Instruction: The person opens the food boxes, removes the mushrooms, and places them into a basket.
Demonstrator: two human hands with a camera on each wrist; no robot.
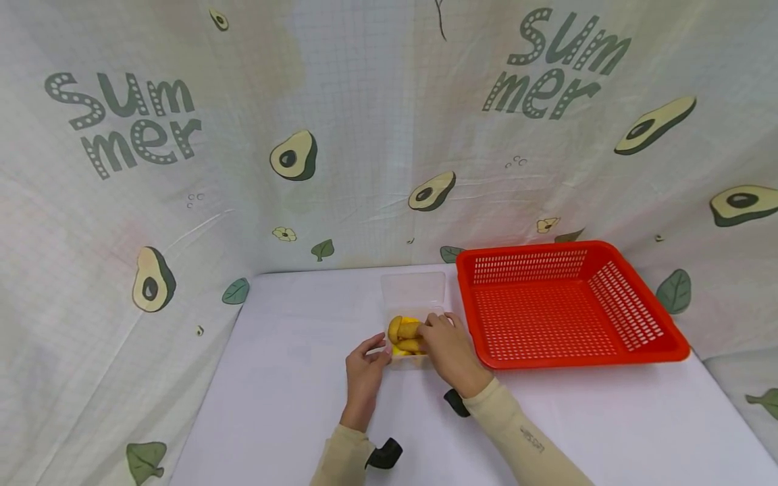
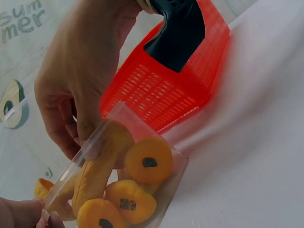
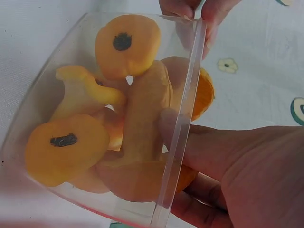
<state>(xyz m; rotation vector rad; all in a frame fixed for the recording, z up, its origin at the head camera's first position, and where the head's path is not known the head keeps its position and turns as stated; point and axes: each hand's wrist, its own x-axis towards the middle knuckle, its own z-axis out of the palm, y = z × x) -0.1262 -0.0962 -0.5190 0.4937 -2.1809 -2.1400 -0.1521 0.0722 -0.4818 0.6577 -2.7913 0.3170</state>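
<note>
A clear plastic box [image 1: 408,364] with its lid [image 1: 413,289] folded back stands on the table, filled with several yellow-brown toy mushrooms [image 1: 404,330]. My left hand [image 1: 363,378] pinches the box's left rim between thumb and finger. From the right, my right hand [image 1: 452,354] reaches in over the opposite rim. Its thumb lies along the stem of one mushroom [image 3: 145,102], with the other fingers curled by its cap, partly hidden behind it. Through the wall in the left wrist view, rounded yellow pieces [image 2: 149,159] show dark patches on their ends.
A large red plastic basket [image 1: 550,364] with slotted walls stands to the right of the box, close to my right hand. White cloth covers the table [image 1: 292,351]. Behind it hangs a curtain [image 1: 358,135] printed with avocados and lettering.
</note>
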